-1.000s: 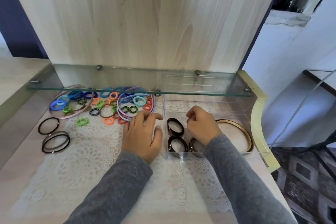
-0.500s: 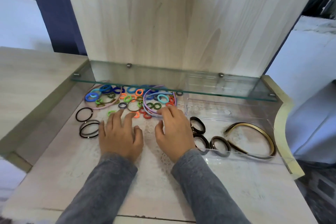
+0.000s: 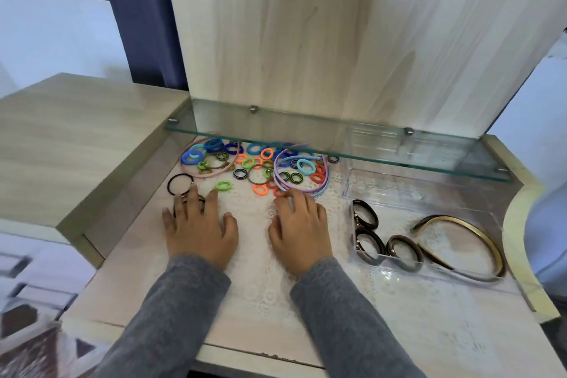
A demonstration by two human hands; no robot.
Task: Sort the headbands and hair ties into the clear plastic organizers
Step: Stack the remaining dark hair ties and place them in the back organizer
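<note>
A heap of colourful hair ties (image 3: 257, 163) lies under the glass shelf, mixed with a pink headband (image 3: 214, 173) and a lilac and light-blue headband (image 3: 306, 190). My left hand (image 3: 199, 227) lies flat with its fingers spread over black hair ties; one thin black tie (image 3: 179, 183) shows just beyond the fingertips. My right hand (image 3: 302, 224) rests palm down, fingertips touching the lilac headband's near end. The clear plastic organizer (image 3: 429, 202) on the right holds three dark brown ties (image 3: 368, 242) and a gold-edged dark headband (image 3: 466, 242).
A glass shelf (image 3: 337, 150) overhangs the back of the desk, low above the heap. A wooden panel rises behind it. A raised wooden ledge (image 3: 76, 144) borders the left side. A lace mat (image 3: 260, 255) covers the desk surface.
Both hands left the organizer and moved left. The right hand now reaches the lilac headband; the left hand has slid onto the black ties. The camera turned left.
</note>
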